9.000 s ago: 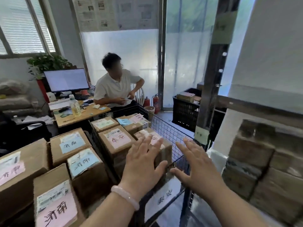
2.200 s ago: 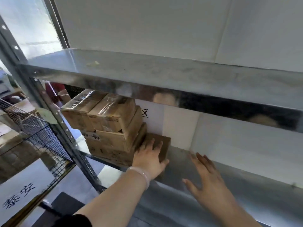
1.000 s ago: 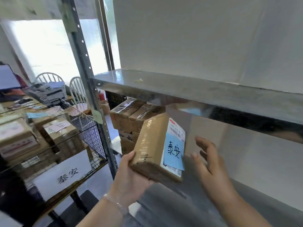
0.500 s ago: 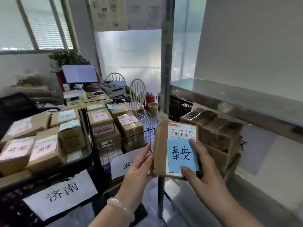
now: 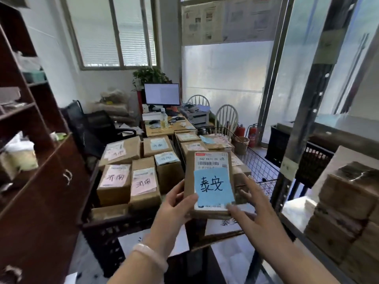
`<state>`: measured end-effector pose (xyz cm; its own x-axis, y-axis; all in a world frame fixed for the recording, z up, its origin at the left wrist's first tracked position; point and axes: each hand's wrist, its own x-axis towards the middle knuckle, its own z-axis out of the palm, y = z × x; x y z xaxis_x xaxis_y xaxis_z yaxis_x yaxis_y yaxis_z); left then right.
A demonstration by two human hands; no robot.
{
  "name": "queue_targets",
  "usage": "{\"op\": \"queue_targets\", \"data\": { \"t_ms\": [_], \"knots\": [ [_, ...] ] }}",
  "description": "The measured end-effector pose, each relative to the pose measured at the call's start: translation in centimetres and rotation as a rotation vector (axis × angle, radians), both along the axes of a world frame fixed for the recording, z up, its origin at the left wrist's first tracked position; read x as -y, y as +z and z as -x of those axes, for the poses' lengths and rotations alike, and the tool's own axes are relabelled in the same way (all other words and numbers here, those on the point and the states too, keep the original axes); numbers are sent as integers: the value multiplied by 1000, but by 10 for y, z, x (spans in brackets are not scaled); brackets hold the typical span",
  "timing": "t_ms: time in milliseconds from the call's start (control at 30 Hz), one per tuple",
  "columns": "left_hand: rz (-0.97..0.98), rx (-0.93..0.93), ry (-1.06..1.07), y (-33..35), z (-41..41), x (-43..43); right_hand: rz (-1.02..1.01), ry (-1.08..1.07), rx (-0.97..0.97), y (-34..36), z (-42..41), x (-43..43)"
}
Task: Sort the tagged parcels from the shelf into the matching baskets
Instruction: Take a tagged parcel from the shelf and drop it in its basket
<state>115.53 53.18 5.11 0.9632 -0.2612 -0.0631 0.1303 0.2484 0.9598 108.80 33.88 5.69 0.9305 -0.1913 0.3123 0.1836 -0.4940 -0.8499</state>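
Head view: both forearms reach forward. The left hand [image 5: 174,210] grips the parcel [image 5: 209,160] at its lower left edge, thumb on the front, fingers behind. The right hand [image 5: 254,212] pinches the lower right corner, thumb on the label, fingers spread behind the right edge. Parcel is upright in the air, blue tag [image 5: 212,186] facing the camera, in front of the wire basket [image 5: 264,167]. Shelf [image 5: 293,212] is off to the right.

Monitor [image 5: 162,94] sitting on the desk [image 5: 158,131], plant [image 5: 150,75] behind it, bottle [image 5: 163,119] just in front, white chairs [image 5: 226,117] off to its right, black office chair [image 5: 96,128] left.
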Motion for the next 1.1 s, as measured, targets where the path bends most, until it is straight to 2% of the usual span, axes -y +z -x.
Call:
{"op": "queue_targets", "data": {
  "t_ms": [200, 467, 767, 1100],
  "knots": [
    [35, -49, 77, 9, -47, -62, 12, 44, -16, -6, -43, -45],
    [-22, -59, 50, 6, -97, -55, -27, -29, -32, -15, -73, -65],
    [-58, -126, -62, 8, -150, 26, -20, -221, -108, -16, -92, -14],
    [-133, -202, -81, -1, -242, 157, 89, -279, -145, -4, -150, 98]
  ]
}}
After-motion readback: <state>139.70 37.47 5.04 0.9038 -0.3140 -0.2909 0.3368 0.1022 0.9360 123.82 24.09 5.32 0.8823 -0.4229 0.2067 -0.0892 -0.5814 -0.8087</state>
